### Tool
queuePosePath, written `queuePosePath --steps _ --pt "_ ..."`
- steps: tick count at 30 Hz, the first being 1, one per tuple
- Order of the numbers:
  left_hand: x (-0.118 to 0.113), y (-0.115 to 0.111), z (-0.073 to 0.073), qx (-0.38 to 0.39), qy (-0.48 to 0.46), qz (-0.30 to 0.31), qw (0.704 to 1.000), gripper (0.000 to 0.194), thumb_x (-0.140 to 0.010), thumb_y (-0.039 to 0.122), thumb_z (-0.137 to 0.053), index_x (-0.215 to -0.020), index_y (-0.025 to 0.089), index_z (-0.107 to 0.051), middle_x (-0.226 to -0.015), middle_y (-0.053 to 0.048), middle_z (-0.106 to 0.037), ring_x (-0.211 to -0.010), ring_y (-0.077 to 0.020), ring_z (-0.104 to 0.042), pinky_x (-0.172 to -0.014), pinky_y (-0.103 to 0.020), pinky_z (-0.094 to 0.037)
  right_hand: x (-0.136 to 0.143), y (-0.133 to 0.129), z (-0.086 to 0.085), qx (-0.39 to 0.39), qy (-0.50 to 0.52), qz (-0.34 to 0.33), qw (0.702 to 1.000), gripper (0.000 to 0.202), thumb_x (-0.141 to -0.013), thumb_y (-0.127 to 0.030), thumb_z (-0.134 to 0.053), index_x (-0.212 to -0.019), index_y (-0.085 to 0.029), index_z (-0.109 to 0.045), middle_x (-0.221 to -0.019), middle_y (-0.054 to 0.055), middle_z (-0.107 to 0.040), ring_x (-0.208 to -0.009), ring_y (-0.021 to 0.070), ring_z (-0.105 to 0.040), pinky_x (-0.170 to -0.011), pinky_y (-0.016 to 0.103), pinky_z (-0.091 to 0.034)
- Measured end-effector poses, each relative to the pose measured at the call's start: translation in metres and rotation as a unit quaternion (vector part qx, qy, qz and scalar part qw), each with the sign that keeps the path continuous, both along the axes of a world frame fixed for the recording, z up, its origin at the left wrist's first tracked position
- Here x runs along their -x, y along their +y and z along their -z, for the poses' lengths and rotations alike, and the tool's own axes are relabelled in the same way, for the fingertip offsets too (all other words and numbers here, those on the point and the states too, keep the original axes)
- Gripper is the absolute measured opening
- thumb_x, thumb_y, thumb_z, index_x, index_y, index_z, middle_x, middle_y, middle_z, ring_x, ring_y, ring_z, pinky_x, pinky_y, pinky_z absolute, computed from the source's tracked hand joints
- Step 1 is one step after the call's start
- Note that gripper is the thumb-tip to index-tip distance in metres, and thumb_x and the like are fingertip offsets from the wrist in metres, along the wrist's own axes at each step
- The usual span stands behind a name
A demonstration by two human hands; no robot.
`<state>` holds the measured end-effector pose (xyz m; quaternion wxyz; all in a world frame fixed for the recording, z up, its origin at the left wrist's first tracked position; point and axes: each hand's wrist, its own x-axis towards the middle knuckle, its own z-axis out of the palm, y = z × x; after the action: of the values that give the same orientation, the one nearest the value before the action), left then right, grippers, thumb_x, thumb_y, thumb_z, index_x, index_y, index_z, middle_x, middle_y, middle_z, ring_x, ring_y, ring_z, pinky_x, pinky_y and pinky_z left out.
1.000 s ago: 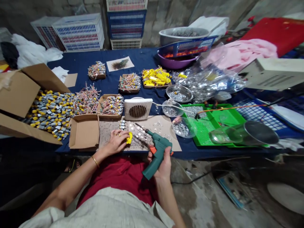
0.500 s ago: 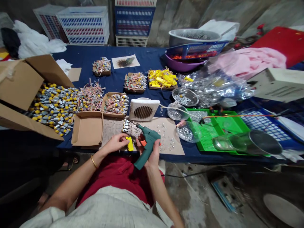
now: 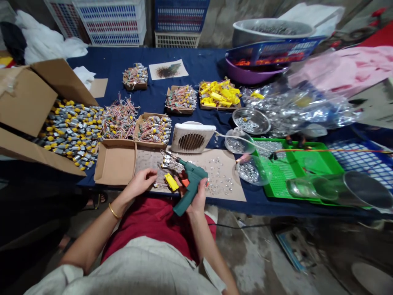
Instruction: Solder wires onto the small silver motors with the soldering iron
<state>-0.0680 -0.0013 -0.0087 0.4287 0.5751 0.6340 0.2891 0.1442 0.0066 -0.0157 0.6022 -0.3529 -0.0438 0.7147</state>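
My right hand is wrapped round the handle of a green soldering gun with an orange trigger. Its thin metal tip points up and left, over small metal motor parts on the cardboard sheet. Close to the right fingertips is a yellow plastic housing; whether they touch it I cannot tell. Thin wires show at the housing's left end. My left hand is just left of these wires, fingers loosely apart and visibly holding nothing.
A brown cardboard tray stands left of the work sheet. Beyond it are a white vent fan and trays of wired motors. A large carton holds many motors. Bowls of metal bits and a green basket stand right.
My left hand has let go of the yellow housing and drawn back to the left. The soldering gun stays in my right hand. The view has shifted slightly.
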Motion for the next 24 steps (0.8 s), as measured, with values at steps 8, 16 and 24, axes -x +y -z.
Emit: queuePosePath --steps 8,16,24 --pt "-0.008 0.002 -0.020 -0.018 0.163 0.081 0.983 0.026 -0.087 0.035 -0.054 -0.096 0.017 -0.070 -0.097 -0.008 -0.072 -0.095 -0.0226 -0.062 -0.088 -0.033 -0.045 -0.002 -0.004 -0.009 -0.010 -0.013 0.007 1.000 0.051 -0.071 -0.067 -0.069 -0.100 -0.025 -0.073 -0.098 0.002 -0.075 -0.093 0.0208 -0.070 -0.099 0.046 -0.050" --pt "-0.017 0.004 -0.031 0.009 0.248 0.111 0.962 0.027 -0.086 0.043 -0.056 -0.090 0.021 -0.071 -0.094 -0.006 -0.072 -0.097 -0.0251 -0.060 -0.090 -0.037 -0.038 -0.006 -0.006 -0.005 -0.018 -0.030 0.007 0.999 0.050 -0.077 -0.068 -0.062 -0.104 -0.028 -0.072 -0.101 0.001 -0.074 -0.096 0.0195 -0.069 -0.097 0.044 -0.052" --pt "-0.026 0.014 -0.024 0.011 0.157 0.054 0.986 0.021 -0.085 0.033 -0.056 -0.084 0.020 -0.072 -0.084 -0.003 -0.074 -0.088 -0.0208 -0.063 -0.086 -0.033 -0.039 0.001 -0.002 -0.011 -0.012 -0.027 -0.010 1.000 0.052 -0.071 -0.068 -0.068 -0.101 -0.025 -0.072 -0.098 0.002 -0.075 -0.096 0.0217 -0.069 -0.095 0.043 -0.053"
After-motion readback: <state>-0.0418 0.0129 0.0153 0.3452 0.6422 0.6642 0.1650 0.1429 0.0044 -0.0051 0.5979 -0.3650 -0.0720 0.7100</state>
